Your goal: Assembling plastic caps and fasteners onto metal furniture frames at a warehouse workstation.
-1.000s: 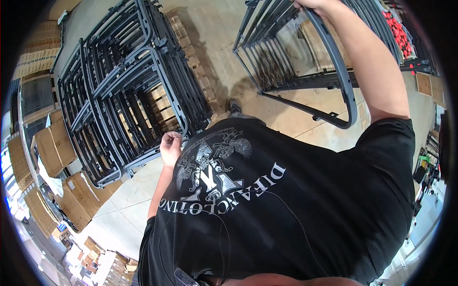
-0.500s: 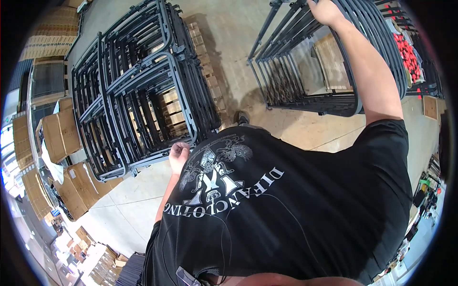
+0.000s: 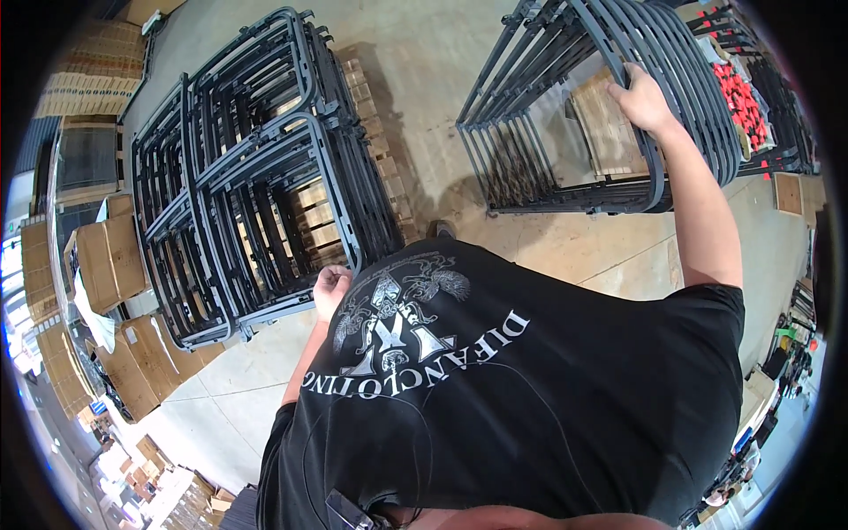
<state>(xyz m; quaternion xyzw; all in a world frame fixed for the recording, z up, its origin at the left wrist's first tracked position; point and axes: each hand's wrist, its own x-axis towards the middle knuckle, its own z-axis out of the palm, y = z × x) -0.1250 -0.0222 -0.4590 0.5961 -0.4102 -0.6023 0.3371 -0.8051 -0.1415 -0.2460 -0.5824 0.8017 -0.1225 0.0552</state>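
Note:
My right hand (image 3: 645, 103) is closed around a dark tube of the nearest metal frame (image 3: 655, 172) in the stack at the right. Its thumb lies on the inner side of the tube. These bent-tube frames stand upright, packed close together. At the left is another stack of black metal frames (image 3: 331, 190), with rounded corners and crossbars. Beside the near corner of that stack, in front of my body, my left hand (image 3: 331, 287) has its fingers curled in. Whether anything is inside those fingers is hidden.
A wooden pallet (image 3: 378, 146) lies under the left stack. Cardboard boxes (image 3: 110, 261) stand left of it. Inside the right stack is a wooden panel (image 3: 603, 124). Beyond it sits a box of red parts (image 3: 744, 106). A shoe tip (image 3: 439, 230) shows on the concrete floor (image 3: 424, 88).
My right hand has moved closer to me, from the far end of the right stack to a nearer part of its front frame. My left hand has hardly moved.

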